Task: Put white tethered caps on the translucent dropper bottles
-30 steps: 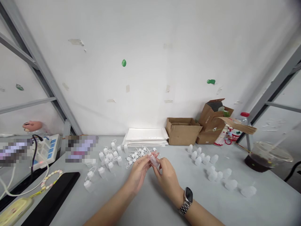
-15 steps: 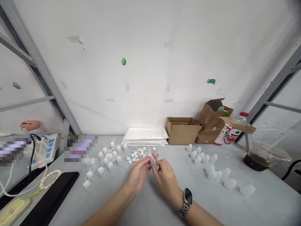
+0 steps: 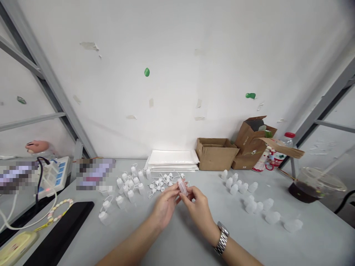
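A small translucent bottle (image 3: 182, 187) is held tilted between both hands at the middle of the grey table. My left hand (image 3: 166, 207) has its fingers closed on the bottle's left side. From the right, my right hand (image 3: 196, 203) pinches the same bottle; a watch is on that wrist. Just behind my left hand lies a pile of white caps with loops (image 3: 161, 181). Several capped bottles (image 3: 130, 194) stand to the left of the pile. On the right are several small bottles without looped caps (image 3: 251, 205).
White flat packages (image 3: 173, 159) and a cardboard box (image 3: 216, 155) stand by the wall. A paper bag (image 3: 246, 147) and a drink cup (image 3: 305, 188) are at the right. A black pad (image 3: 63, 232) and power strip (image 3: 59, 177) lie left.
The held bottle stands more upright between my fingers, and my right wrist has turned, so the watch shows more from its side. The view has shifted slightly.
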Demonstrator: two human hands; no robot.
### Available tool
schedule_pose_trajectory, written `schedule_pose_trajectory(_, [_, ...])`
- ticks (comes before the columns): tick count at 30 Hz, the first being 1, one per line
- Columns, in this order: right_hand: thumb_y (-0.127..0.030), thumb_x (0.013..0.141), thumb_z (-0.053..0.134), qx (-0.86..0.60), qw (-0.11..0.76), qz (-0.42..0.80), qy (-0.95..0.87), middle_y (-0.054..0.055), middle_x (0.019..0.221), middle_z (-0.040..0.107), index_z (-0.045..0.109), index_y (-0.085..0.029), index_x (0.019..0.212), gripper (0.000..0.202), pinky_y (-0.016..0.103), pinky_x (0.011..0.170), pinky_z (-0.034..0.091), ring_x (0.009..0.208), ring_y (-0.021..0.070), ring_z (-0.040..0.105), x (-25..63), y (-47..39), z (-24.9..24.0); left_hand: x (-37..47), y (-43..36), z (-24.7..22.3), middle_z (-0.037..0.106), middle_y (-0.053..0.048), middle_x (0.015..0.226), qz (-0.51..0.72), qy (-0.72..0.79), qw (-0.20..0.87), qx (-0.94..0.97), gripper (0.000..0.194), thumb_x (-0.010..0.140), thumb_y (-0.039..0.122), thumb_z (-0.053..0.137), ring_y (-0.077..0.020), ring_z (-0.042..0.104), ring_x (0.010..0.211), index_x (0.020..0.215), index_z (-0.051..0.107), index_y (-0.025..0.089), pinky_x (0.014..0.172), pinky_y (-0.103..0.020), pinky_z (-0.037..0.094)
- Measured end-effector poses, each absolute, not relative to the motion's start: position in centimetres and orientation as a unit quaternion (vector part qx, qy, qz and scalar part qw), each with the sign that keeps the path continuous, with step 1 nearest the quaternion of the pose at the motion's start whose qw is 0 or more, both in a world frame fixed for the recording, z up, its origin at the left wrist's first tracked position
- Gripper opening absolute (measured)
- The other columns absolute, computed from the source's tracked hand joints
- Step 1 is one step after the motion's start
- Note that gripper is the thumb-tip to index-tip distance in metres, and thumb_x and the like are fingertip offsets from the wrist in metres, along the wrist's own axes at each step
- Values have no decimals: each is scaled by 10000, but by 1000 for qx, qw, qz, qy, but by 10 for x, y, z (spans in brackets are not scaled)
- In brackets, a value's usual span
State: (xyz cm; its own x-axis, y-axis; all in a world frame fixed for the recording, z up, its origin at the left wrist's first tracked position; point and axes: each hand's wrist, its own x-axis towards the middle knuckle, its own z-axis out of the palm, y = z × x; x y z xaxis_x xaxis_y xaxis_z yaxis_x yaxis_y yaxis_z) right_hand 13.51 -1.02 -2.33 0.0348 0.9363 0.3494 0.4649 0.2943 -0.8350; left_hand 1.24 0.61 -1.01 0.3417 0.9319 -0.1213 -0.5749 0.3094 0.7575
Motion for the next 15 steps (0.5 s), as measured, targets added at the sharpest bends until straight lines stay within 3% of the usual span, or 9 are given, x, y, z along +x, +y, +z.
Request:
schedule_pose_trajectory(12, [-195,861,418,-478,452,-22,-753,33,671,521,516,-170,836,103,259,556,424,609,153,498,136,-12,-31,13,3,-2,650,-94,1075,523,288,722,348,287,755,273,574,-238,516,1090,1009,650,164,973,-358,321])
schedule_pose_trajectory(15, [-195,864,411,-477,452,-37,-753,34,662,520,512,-173,828,109,263,539,427,598,155,494,135,-12,-33,14,2,-4,645,-90,1088,520,299,708,373,306,749,285,592,-230,518,1090,1032,640,179,971,-346,325])
